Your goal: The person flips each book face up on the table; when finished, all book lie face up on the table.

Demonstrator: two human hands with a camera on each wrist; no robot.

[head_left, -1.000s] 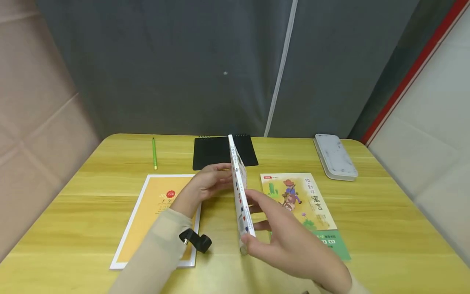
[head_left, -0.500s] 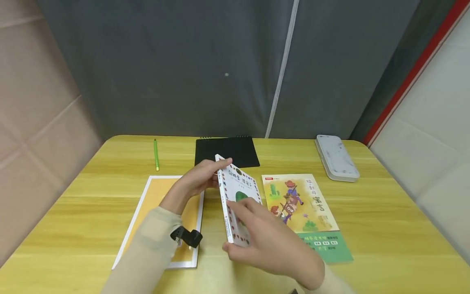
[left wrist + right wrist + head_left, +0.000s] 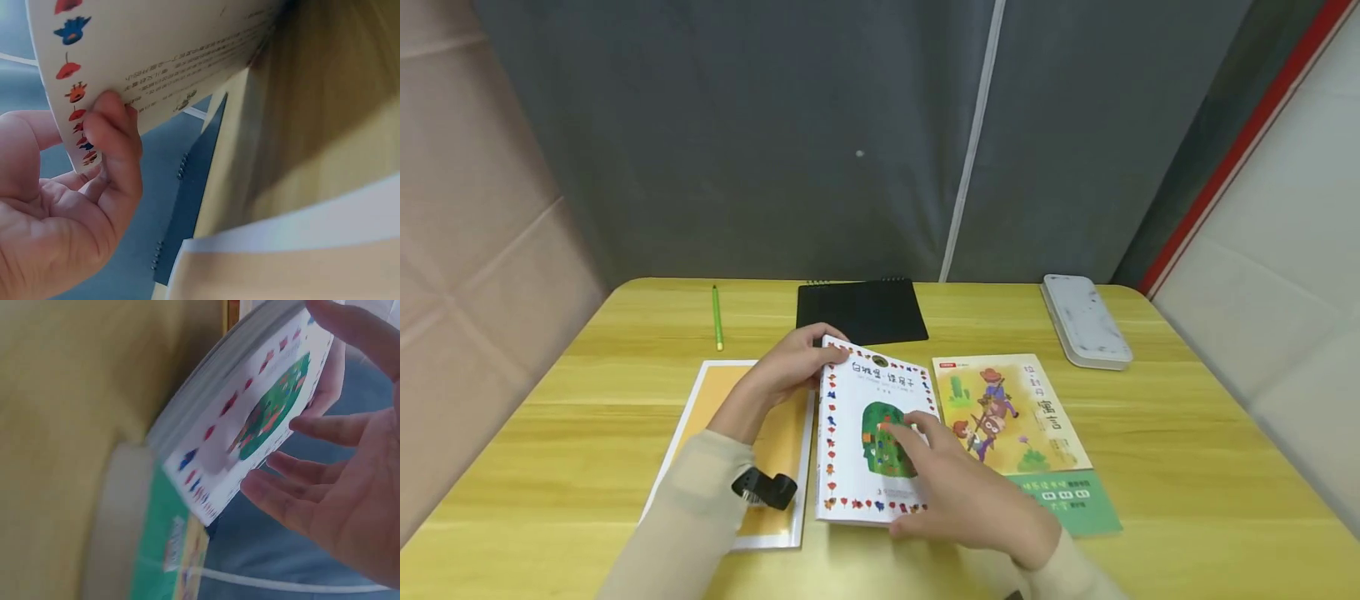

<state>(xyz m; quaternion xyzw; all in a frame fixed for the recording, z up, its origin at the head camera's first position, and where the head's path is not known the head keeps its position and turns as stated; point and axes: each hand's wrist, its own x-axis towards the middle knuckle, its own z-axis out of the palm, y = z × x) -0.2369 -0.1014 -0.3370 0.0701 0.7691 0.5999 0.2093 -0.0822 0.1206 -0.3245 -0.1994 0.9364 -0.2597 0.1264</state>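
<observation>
A white book [image 3: 842,417] with a border of small red and blue figures and a green picture is raised at the middle of the table, front cover facing up. At its upper left corner my left hand [image 3: 786,367] grips it, thumb on the cover; the left wrist view shows fingers [image 3: 115,150] curled behind the printed back cover. My right hand [image 3: 970,492] hovers over the lower right of the cover with fingers spread. In the right wrist view its fingertips [image 3: 256,481] come right at the book's far edge, and the page block faces the table.
On the left lies an orange book [image 3: 718,400] with a white border, partly under my left arm. A yellow and green book [image 3: 1060,450] lies on the right. Farther back are a green pencil [image 3: 717,317], a black spiral notebook [image 3: 865,308] and a whitish case [image 3: 1086,321].
The white book has turned from upright, spine toward me, to leaning back with its front cover showing. My left hand now holds its upper left corner; my right fingers have come off its spine side.
</observation>
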